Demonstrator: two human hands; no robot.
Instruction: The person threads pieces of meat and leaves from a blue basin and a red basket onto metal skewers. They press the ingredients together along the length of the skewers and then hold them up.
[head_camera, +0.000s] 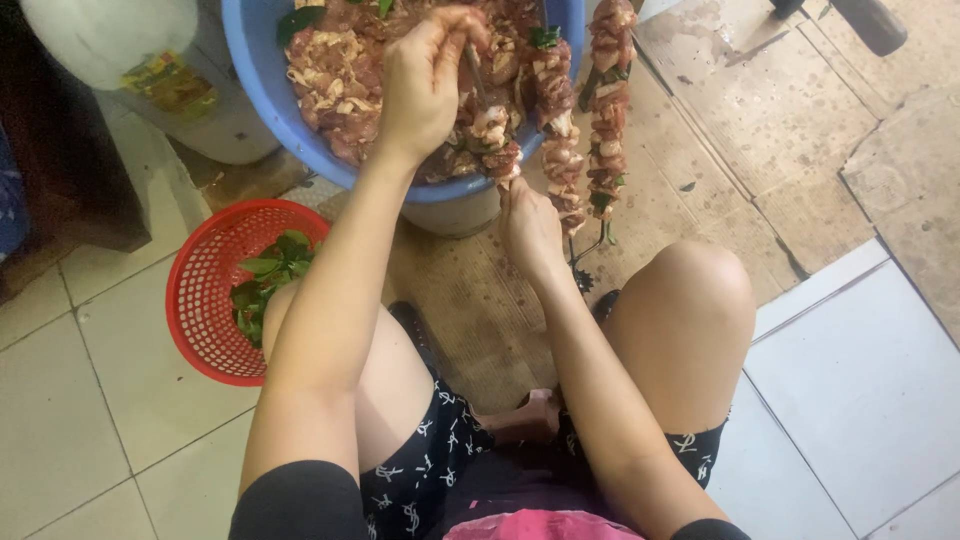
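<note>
The blue basin (262, 85) is smooth plastic with a dull sheen, and the raw meat (340, 70) in it glistens wet. The red basket (205, 300) is perforated plastic. Flattened cardboard (790, 110) on the floor looks matt and stained; the floor tiles (860, 390) are smooth and pale.

Single view only. Head-worn camera, aimed steeply down over the seated person's lap and knees, close to both forearms. Frame reaches the blue basin (262, 95) at top, red basket (200, 300) at left, tiled floor (860, 390) at right.
</note>
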